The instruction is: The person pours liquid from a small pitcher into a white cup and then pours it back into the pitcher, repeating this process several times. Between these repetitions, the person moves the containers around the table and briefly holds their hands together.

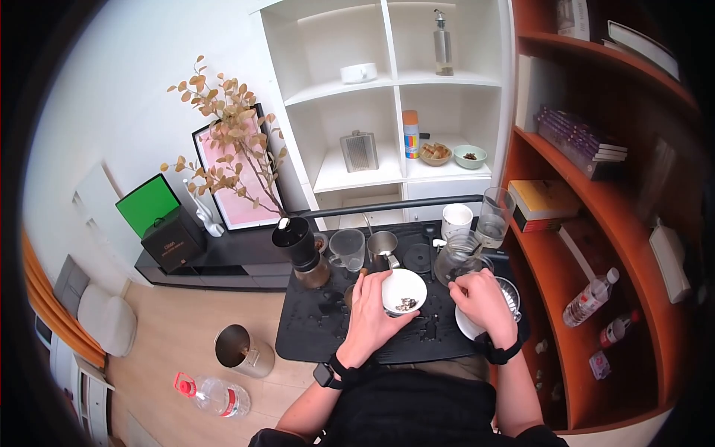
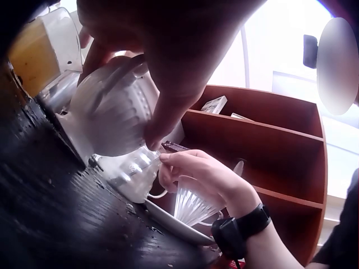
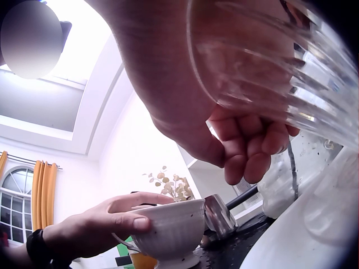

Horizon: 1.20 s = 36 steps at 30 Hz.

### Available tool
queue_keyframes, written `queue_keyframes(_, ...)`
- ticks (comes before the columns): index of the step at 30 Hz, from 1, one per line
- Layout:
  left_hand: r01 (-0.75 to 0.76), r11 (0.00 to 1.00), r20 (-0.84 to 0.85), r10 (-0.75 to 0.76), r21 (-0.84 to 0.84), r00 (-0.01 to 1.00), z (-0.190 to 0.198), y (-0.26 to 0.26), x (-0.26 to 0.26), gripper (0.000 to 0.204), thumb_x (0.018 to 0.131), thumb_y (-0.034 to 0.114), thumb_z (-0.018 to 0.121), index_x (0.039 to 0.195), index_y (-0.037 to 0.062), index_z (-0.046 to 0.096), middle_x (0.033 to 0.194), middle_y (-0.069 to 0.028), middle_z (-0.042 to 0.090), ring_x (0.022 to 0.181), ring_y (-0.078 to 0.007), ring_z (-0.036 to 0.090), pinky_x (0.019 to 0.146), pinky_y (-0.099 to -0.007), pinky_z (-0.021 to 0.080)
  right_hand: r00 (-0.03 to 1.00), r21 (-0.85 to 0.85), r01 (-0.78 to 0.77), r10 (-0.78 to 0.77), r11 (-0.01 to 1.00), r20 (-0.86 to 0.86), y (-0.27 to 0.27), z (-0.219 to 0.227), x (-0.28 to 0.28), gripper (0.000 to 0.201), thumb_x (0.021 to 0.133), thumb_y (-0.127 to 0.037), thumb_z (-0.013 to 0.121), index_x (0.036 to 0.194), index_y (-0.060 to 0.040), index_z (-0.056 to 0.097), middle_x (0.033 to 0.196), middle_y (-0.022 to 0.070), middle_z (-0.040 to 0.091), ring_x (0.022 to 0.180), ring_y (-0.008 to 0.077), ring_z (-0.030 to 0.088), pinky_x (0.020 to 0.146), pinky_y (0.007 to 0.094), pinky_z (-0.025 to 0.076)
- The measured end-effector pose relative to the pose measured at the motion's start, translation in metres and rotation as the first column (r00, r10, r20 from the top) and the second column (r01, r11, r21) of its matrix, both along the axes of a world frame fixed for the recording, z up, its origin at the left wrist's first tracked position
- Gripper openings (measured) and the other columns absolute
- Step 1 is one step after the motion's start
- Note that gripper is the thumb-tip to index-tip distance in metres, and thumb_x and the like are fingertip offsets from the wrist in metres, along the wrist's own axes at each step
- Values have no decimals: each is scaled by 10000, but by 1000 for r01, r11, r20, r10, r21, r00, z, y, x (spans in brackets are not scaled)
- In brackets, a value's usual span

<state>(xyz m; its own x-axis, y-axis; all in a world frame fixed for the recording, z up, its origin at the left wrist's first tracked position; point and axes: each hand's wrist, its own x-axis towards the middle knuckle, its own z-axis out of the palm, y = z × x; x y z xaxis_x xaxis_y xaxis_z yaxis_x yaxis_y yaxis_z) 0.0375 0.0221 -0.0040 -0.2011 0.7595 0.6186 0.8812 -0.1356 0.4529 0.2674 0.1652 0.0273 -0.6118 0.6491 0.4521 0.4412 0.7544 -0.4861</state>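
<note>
The left hand [image 1: 366, 313] grips a white ribbed ceramic cup [image 1: 407, 287], its thumb on the wall near the rim, and a little heap of dark and pale flakes [image 1: 406, 304] lies in the cup toward 6 o'clock. The cup is over the middle of the black rectangular desk [image 1: 307, 331]; I cannot tell whether its foot touches the top. At 3 o'clock from it, the right hand [image 1: 482, 298] has its fingers curled in together near a clear rounded glass carafe [image 1: 448, 265], and I cannot tell whether they pinch anything. Below that wrist, toward 4 o'clock, sits a white round saucer [image 1: 465, 325], with a clear ribbed glass cone [image 2: 193, 202] standing on it. Around the cup, a shiny metal pitcher [image 1: 381, 243] stands at 11 o'clock, a clear glass mug [image 1: 348, 248] and a black-topped cylindrical grinder [image 1: 294, 242] at 10, and a white speckled cup [image 1: 456, 220] at 1. Down at 8 o'clock, on the pale wooden floor [image 1: 167, 328], are a tall steel canister [image 1: 257, 359] and a clear plastic bottle with a red cap [image 1: 220, 396]
</note>
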Motion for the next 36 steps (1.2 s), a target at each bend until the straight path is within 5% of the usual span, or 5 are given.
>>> queue_keyframes(14,-64,995,-64,59,-82,996,14,-15,-7,1112,837,485,1045,1655,-37,502,1580,-276,633,1517,-457,596,1364,-629,336,1000,15,-10,10,1000,-9,1,-1,0,352,1041,-201,737,799,51,776,806,254,751,794,444,707,903,493,523)
queue_keyframes(16,-15,994,154,32,-112,988,19,-20,-18,1060,917,480,982,1650,-97,478,1591,-316,604,1537,-483,557,1345,-582,371,1000,11,-6,6,1000,1,1,-2,0,351,1043,-200,736,804,53,778,811,257,753,802,443,709,905,491,524)
queue_keyframes(21,-93,994,222,103,-53,970,26,-39,-54,512,1165,219,631,1606,-31,565,1588,-270,622,1538,-459,548,1312,-532,416,1000,1,-7,7,1000,4,-1,1,0,354,1044,-202,735,804,54,776,811,259,750,811,442,708,907,492,522)
queue_keyframes(27,-114,973,261,165,-201,951,13,-50,-67,552,1110,153,615,1620,-50,550,1571,-263,632,1495,-431,586,1284,-487,463,1000,-12,-1,1,1000,25,-1,3,-1,359,1048,-206,729,807,55,777,816,261,752,815,443,710,911,495,522)
queue_keyframes(36,-46,945,276,141,-323,951,-3,-47,-61,918,867,222,960,1621,-65,522,1522,-270,669,1468,-415,636,1255,-487,522,999,6,0,-1,1000,43,0,1,0,364,1056,-225,717,832,51,794,851,269,770,838,453,718,919,498,523)
